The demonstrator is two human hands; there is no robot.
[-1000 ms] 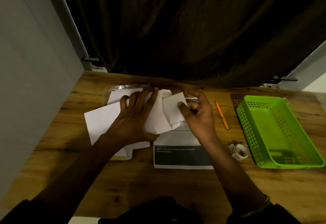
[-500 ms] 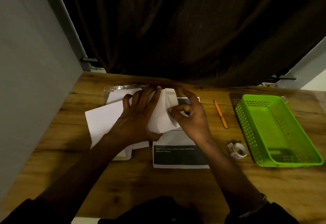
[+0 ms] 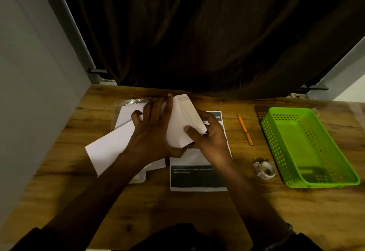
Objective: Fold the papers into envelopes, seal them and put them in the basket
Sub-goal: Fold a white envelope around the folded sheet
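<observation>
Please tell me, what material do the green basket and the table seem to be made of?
Green basket: apparently moulded plastic, smooth and slightly glossy, with rows of punched holes in its walls. Table: wood or a wood-look laminate, matte brown with visible grain; I cannot tell which.

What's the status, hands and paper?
Left hand flat on the paper, pressing it down. Right hand pinching its right flap, mid-fold. Basket holds no envelope; tape untouched. Nothing in the way.
</observation>
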